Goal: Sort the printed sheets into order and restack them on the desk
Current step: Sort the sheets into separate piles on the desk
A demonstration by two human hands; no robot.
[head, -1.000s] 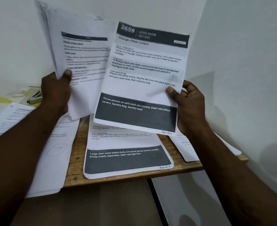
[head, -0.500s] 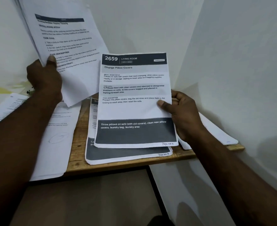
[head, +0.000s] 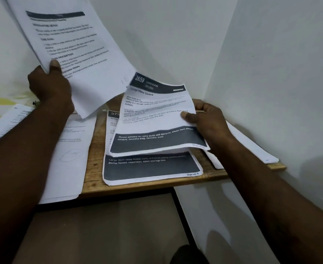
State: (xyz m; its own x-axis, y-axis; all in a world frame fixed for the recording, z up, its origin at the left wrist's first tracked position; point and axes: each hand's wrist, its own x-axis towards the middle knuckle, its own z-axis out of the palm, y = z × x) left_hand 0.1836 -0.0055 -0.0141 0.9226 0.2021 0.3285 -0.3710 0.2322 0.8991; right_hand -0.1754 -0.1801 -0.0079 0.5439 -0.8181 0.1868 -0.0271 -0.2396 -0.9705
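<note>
White corner walls [head: 176, 35], small wooden desk [head: 93, 168] at centre frame. Pillow-cover sheet [head: 157, 119], headed 2659, hangs mid-frame low over the desk, above the soap-bottle sheet [head: 151, 168] lying flat on the wood. My right hand [head: 208, 122] pinches its right edge, thumb on top, fingers underneath. I'd say the edge grip leaves the print readable and lets the page drop flat. It bows, far edge curled up. Can't tell if it touches the sheet below.

My left hand [head: 50, 86], upper left of frame, pinches the lower edge of the unsorted bundle [head: 77, 50], thumb on the face. It's held high and tilted, likely to leave the landing spot free.

Left pile [head: 69, 149] overhangs the desk's near edge. Right pile [head: 252, 145] lies along the wall.

My read: laying this page on the sorted stack, with plenty left to sort.
</note>
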